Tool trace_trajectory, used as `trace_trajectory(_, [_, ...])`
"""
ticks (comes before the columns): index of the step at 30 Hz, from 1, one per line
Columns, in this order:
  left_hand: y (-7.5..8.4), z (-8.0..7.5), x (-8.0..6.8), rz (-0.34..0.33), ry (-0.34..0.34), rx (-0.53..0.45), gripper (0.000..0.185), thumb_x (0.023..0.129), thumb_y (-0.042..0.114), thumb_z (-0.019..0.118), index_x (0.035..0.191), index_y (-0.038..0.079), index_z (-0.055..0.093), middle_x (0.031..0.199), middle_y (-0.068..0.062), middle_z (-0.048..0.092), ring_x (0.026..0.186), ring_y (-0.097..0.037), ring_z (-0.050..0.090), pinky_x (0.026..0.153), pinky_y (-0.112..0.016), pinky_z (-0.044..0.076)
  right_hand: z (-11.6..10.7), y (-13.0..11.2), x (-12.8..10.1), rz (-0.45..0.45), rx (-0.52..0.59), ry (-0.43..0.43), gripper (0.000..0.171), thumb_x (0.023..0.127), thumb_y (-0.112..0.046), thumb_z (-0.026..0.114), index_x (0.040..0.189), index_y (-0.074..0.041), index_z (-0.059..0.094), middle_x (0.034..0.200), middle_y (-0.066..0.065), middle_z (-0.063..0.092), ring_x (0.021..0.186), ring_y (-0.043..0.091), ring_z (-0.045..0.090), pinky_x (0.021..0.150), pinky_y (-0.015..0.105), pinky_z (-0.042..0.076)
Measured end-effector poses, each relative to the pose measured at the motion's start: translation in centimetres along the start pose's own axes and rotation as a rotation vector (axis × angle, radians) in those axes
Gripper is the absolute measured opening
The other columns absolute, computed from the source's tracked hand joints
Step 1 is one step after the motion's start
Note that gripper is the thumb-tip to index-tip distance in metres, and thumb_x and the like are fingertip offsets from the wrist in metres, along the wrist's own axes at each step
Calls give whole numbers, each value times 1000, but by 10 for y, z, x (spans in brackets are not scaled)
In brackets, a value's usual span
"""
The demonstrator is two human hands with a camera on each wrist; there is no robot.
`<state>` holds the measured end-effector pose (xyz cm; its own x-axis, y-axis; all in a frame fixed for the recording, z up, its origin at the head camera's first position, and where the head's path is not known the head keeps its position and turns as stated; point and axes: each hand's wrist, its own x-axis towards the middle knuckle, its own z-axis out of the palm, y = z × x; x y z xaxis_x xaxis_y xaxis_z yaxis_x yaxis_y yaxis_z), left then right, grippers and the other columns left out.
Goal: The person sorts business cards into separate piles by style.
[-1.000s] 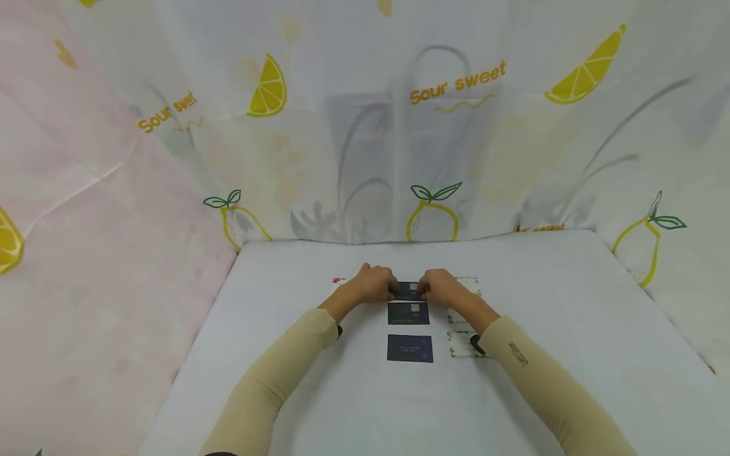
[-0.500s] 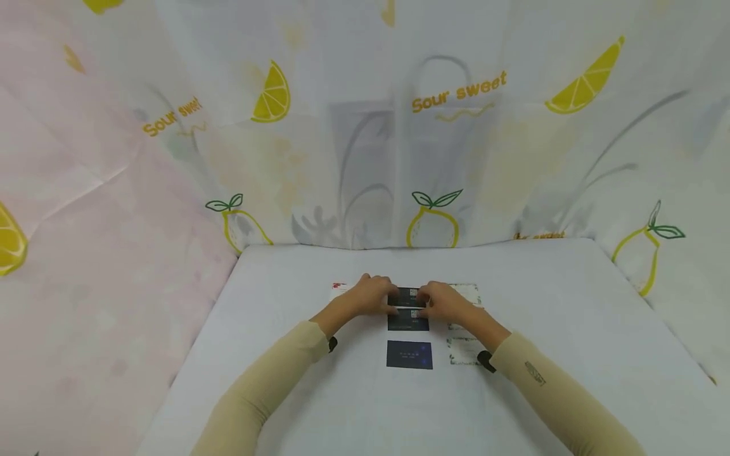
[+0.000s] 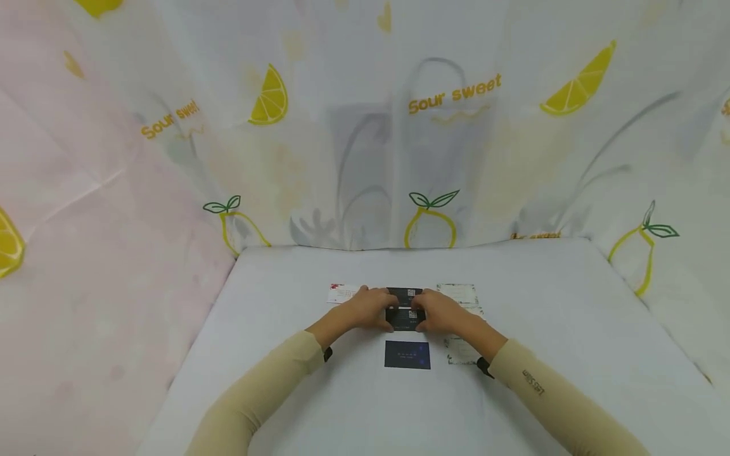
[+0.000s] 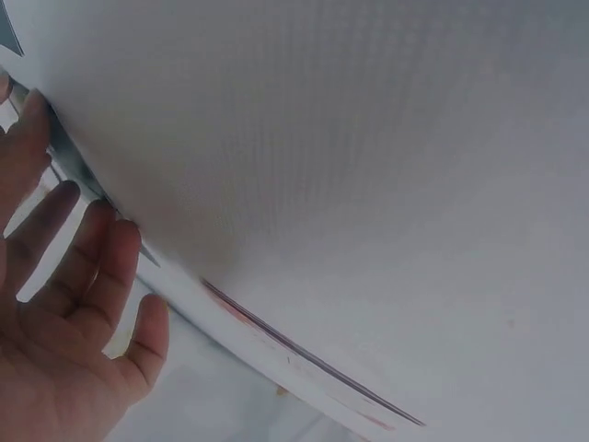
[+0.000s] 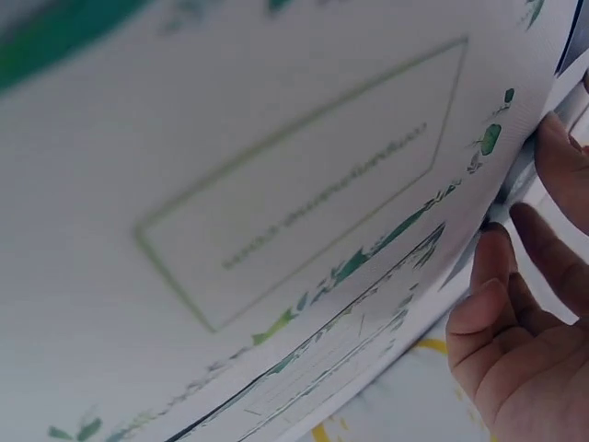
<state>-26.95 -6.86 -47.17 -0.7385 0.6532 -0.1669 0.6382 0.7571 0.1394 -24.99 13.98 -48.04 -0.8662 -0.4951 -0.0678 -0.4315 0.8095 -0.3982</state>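
Two black business cards lie one above the other between my hands in the head view. The far card (image 3: 404,295) has a small white code at its right. On the nearer black business card (image 3: 405,322), my left hand (image 3: 369,308) holds the left edge, bent fingers at the far corner and thumb at the near one. Opposite, my right hand (image 3: 440,311) grips the right edge the same way. In the left wrist view, the fingertips of my left hand (image 4: 78,285) meet a dark card edge. My right hand (image 5: 529,341) has its fingertips down beside a leaf-bordered card (image 5: 299,166).
Closer to me lies a navy card (image 3: 407,355). White cards with green leaf borders, such as the far one (image 3: 456,291), form a column on the right, partly under my right arm. A white card with a red flower (image 3: 341,293) shows left of my left hand.
Both hands have come nearer, from the sides of the far black card to those of the black card below it. The cards keep about the same layout.
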Motion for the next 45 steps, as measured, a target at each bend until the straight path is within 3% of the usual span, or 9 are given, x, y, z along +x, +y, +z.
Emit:
trace_trajectory(5, [-4, -4, 1, -12, -4, -5, 59, 80, 41, 81, 130, 18, 62, 120, 2, 65, 106, -14, 58, 88, -37, 38, -6, -3, 5, 23, -6, -30, 48, 76, -21, 86, 116, -5, 65, 107, 7, 60, 96, 18, 58, 92, 39, 49])
trace_trajectory(11, [-4, -5, -1, 12, 45, 32, 59, 79, 43, 81, 129, 19, 61, 117, -1, 62, 102, -15, 56, 86, -35, 38, -8, -4, 5, 26, -15, -1, 44, 75, -19, 86, 111, -6, 65, 104, 7, 54, 91, 18, 55, 88, 39, 50])
trace_trajectory(16, [-3, -4, -4, 10, 59, 51, 59, 79, 43, 81, 129, 23, 55, 120, 0, 63, 108, -17, 59, 89, -37, 39, -7, -10, 3, 65, 18, 0, 44, 75, -18, 86, 109, -10, 58, 107, 8, 63, 97, 22, 61, 90, 42, 50])
trace_trajectory(22, [-2, -1, -8, 0, 60, -14, 56, 82, 39, 78, 129, 23, 52, 128, 3, 65, 116, -16, 60, 92, -39, 38, -6, -16, 0, 113, 3, 10, 48, 77, -16, 84, 114, -13, 54, 114, 10, 69, 104, 28, 66, 92, 46, 51])
trace_trajectory(29, [-4, 3, -10, -9, 78, -38, 51, 86, 35, 76, 131, 22, 55, 128, 2, 65, 118, -16, 60, 94, -43, 40, -2, -16, 0, 116, 19, 23, 33, 87, -11, 74, 115, -14, 56, 110, 10, 70, 89, 21, 65, 81, 41, 52])
trace_trajectory(36, [-2, 5, -11, 1, 126, -31, 48, 88, 35, 74, 131, 23, 56, 124, 2, 67, 114, -14, 61, 93, -41, 40, -2, -8, -2, 107, 154, 93, 17, 93, -8, 65, 109, -12, 60, 111, 10, 69, 80, 18, 57, 73, 35, 47])
trace_trajectory(43, [-1, 5, -10, -4, 150, 6, 67, 79, 47, 80, 135, 24, 52, 125, 2, 64, 113, -13, 59, 91, -36, 38, -4, 2, 1, 138, 304, 93, 13, 94, -9, 63, 107, -9, 62, 85, 6, 63, 69, 16, 53, 61, 29, 43])
trace_trajectory(45, [0, 6, -10, -4, 154, 12, 69, 77, 47, 81, 136, 24, 52, 125, 1, 63, 115, -14, 59, 91, -36, 38, -4, 5, 1, 155, 335, 88, 13, 94, -9, 63, 107, -8, 62, 84, 7, 62, 69, 17, 53, 60, 29, 42])
